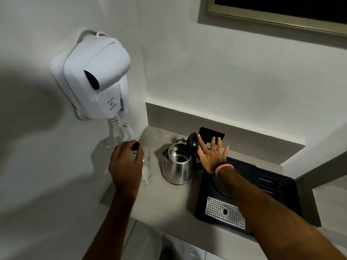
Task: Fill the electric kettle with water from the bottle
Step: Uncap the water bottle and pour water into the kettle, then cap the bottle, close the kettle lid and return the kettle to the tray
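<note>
Beside kettle (177,166): right hand (212,156) flat, grip spread; left hand (125,166) grip pinching bottle cap (135,146).

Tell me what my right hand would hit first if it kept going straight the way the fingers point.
Probably the black wall outlet: the right hand is open, fingers aimed at it. The kettle and its raised lid sit just to its left, seemingly out of line. Depth is unclear.
</note>
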Available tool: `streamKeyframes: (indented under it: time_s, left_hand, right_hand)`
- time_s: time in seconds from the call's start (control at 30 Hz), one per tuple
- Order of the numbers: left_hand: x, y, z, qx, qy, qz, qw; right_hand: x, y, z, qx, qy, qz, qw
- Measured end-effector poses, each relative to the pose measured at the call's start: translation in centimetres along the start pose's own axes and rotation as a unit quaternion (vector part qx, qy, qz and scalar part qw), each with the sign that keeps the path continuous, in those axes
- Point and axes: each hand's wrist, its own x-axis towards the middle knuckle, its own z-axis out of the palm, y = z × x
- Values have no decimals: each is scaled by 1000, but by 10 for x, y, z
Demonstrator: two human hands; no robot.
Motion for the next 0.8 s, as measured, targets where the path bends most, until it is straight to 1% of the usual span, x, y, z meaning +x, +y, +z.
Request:
streamKeyframes:
  time_s: [0.07,0.13,0.27,0.4,0.53,0.7,0.8]
  left_hand:
    - [5,-4,0,12,-27,-21,999]
    - [6,-9,2,12,-47,-22,999]
    - [2,-12,6,-9,-59,-31,998]
    - [3,-14,9,6,-77,-38,996]
    - [6,-14,6,4,-70,-50,996]
    - [-1,-10,2,40,-84,-49,994]
    - [-2,-9,0,48,-110,-44,992]
  right_hand:
    - [-1,-1,-1,5,-1,0,1000]
    - [-2,0,-2,3,-2,-1,1000]
    - [-1,0,-1,-1,2,1,1000]
    - [0,0,2,4,3,1,1000]
    - [1,2,3,10,4,1,1000]
    - [0,0,1,33,5,-7,999]
    - [-1,-2,0,47,-1,-8,999]
